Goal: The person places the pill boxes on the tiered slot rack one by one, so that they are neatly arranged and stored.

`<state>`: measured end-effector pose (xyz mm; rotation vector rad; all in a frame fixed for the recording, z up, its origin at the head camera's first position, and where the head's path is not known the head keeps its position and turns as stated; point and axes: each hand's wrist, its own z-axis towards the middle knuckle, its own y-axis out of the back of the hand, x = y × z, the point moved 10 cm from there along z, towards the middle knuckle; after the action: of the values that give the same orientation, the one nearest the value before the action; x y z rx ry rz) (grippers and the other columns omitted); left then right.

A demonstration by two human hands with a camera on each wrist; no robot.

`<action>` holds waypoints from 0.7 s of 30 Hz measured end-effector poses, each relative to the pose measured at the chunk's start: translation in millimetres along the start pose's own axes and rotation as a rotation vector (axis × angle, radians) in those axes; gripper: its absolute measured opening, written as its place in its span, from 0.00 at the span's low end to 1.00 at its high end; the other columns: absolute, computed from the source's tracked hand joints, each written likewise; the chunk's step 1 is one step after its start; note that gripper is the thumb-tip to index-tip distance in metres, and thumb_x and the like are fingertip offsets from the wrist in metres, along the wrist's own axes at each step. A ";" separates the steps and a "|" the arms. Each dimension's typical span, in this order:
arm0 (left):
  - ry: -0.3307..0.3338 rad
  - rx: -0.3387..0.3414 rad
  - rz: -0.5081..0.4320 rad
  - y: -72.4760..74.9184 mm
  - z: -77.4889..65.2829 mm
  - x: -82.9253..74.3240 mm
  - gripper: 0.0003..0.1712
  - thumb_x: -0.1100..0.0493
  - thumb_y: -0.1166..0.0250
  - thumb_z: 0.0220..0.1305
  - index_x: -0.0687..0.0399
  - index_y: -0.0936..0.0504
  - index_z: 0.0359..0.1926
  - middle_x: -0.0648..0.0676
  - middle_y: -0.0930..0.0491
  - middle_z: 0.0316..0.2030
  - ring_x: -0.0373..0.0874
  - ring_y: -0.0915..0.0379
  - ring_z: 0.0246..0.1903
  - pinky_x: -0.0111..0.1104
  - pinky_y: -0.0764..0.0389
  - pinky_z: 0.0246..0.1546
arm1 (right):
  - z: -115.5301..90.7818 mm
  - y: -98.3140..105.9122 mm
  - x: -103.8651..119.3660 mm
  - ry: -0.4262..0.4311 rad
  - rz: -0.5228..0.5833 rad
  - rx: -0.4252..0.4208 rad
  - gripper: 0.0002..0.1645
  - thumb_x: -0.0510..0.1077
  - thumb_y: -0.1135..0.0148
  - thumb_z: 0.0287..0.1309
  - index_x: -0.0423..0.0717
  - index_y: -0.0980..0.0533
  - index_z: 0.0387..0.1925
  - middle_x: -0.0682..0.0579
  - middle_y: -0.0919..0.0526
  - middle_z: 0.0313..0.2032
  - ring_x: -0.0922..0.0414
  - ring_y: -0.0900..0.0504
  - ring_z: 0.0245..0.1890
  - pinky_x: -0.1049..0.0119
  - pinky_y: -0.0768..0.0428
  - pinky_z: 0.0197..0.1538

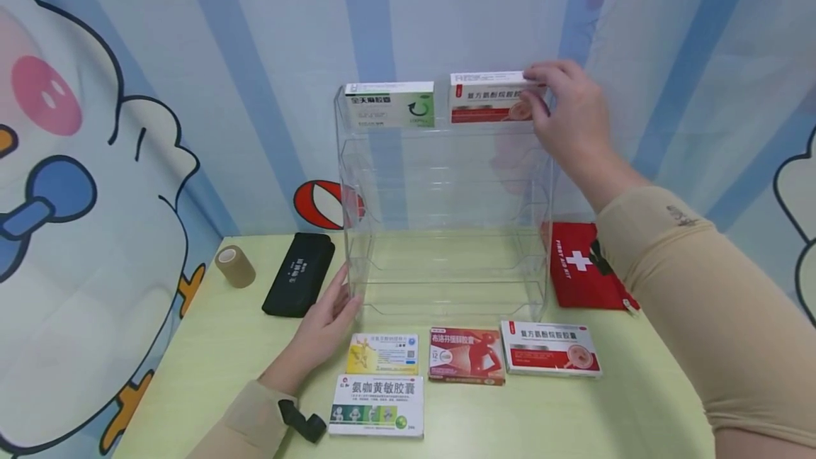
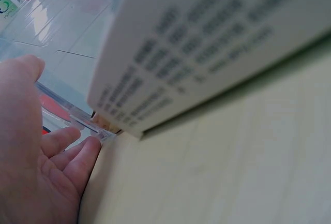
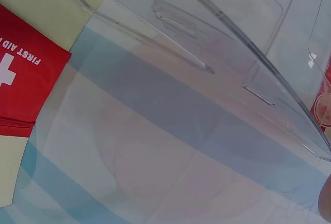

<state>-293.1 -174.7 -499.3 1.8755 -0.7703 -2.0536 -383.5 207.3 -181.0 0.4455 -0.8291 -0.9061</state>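
A clear, tiered display rack (image 1: 446,289) stands on the table. My right hand (image 1: 574,108) pinches the right end of a white-and-red medicine box (image 1: 487,101) at the rack's top tier, thumb on its front and fingers on its top. Beside it in that tier, to the left, stands a green-and-white medicine box (image 1: 389,106). My left hand (image 1: 328,317) holds the rack's lower left edge, thumb to the front and fingers along the outer side. In the left wrist view, a white box (image 2: 207,43) with blurred print looms close beside that hand (image 2: 57,157).
In front of the rack lie a yellow-and-white box (image 1: 382,354), a white-and-green box (image 1: 376,406), a red box (image 1: 467,356) and another white-and-red box (image 1: 551,349). A black pouch (image 1: 299,275) and a tan bandage roll (image 1: 236,266) lie left; a red first aid pouch (image 1: 583,268) lies right.
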 end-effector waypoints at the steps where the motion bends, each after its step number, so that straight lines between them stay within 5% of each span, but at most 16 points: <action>1: -0.001 0.000 0.001 0.1 0.0 -0.5 0.45 0.40 0.43 0.86 0.29 0.57 0.91 0.60 0.37 0.85 0.56 0.36 0.83 0.52 0.31 0.81 | -0.5 -0.2 0.2 0.006 0.000 -0.004 0.23 0.44 0.37 0.81 0.46 0.20 0.71 0.46 0.20 0.72 0.45 0.21 0.73 0.48 0.21 0.80; 12: 0.000 0.004 -0.009 -1.6 -1.5 -1.4 0.45 0.40 0.43 0.86 0.31 0.56 0.91 0.60 0.35 0.84 0.56 0.36 0.83 0.52 0.32 0.82 | -16.0 -1.8 4.6 0.040 0.005 -0.052 0.29 0.47 0.38 0.81 0.45 0.24 0.76 0.47 0.25 0.79 0.46 0.29 0.81 0.47 0.29 0.85; 21: 0.004 -0.011 -0.002 0.8 -0.7 0.1 0.45 0.40 0.42 0.86 0.29 0.56 0.91 0.60 0.34 0.84 0.55 0.35 0.83 0.51 0.31 0.81 | -47.8 3.2 14.8 0.155 0.080 -0.197 0.25 0.45 0.34 0.77 0.38 0.20 0.69 0.41 0.20 0.71 0.43 0.23 0.73 0.46 0.21 0.78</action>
<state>-292.5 -175.5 -499.0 1.8752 -0.7551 -2.0507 -339.1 197.0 -202.0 0.3042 -0.6047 -0.8587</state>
